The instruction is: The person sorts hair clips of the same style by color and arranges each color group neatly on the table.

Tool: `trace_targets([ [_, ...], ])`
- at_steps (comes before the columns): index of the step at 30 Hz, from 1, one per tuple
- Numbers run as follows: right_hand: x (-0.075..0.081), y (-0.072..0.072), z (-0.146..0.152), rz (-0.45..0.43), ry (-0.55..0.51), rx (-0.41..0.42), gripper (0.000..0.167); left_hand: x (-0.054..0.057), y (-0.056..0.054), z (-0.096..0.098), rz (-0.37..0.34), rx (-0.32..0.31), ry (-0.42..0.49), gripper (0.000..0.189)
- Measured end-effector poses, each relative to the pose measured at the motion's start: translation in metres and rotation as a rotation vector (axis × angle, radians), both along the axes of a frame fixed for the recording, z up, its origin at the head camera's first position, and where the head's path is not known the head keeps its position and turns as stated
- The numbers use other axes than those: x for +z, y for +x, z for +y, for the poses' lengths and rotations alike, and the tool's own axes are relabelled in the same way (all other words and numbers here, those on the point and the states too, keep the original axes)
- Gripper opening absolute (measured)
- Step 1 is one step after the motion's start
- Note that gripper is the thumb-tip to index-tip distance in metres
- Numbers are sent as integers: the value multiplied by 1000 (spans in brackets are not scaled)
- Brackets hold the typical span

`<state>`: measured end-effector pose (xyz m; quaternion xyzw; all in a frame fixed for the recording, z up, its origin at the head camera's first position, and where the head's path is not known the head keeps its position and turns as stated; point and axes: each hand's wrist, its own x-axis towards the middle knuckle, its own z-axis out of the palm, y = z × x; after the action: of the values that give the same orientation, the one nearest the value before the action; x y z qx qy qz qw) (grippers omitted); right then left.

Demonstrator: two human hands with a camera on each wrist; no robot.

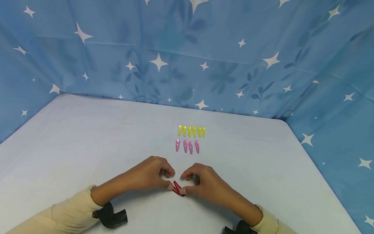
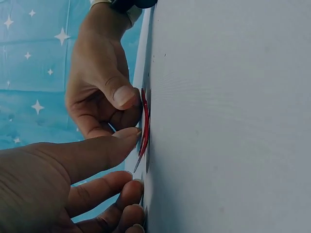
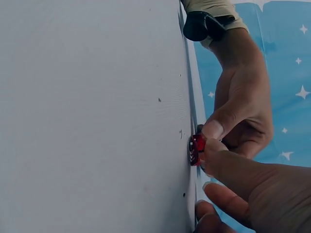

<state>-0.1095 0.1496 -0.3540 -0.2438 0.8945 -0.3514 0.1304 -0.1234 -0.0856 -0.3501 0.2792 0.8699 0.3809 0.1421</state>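
Red snap hair clips (image 1: pixel 176 188) lie close together on the white table, partly hidden under the thumbs, so their number is hard to tell. My left hand (image 1: pixel 150 174) touches them with its thumb from the left, its loosely bent fingers apart from the thumb. From the right, my right hand (image 1: pixel 208 182) rests its thumb on the clips' near end, with its bent index finger held away. In the left wrist view the red clips (image 2: pixel 145 124) appear edge-on, low against the tabletop. The right wrist view shows their red ends (image 3: pixel 196 149) beside both thumbs.
Beyond the hands, pink hair clips (image 1: pixel 191 147) stand in a row, and behind them runs a row of yellow hair clips (image 1: pixel 193 131). A blue star-patterned curtain (image 1: pixel 175 65) borders the white table (image 1: pixel 87 136). Dark straps (image 1: pixel 112 218) sit at the wrists.
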Motion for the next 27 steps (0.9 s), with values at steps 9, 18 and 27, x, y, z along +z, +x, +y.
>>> trace_targets([
  [9,2,1,-3,36,64,-6,17,1,0,2,-14,-49,25,20],
  [18,6,1,-6,46,98,11,14,0,2,1,-13,-73,31,7],
  [27,7,2,-6,54,97,24,19,2,-2,-2,-62,-73,45,9],
])
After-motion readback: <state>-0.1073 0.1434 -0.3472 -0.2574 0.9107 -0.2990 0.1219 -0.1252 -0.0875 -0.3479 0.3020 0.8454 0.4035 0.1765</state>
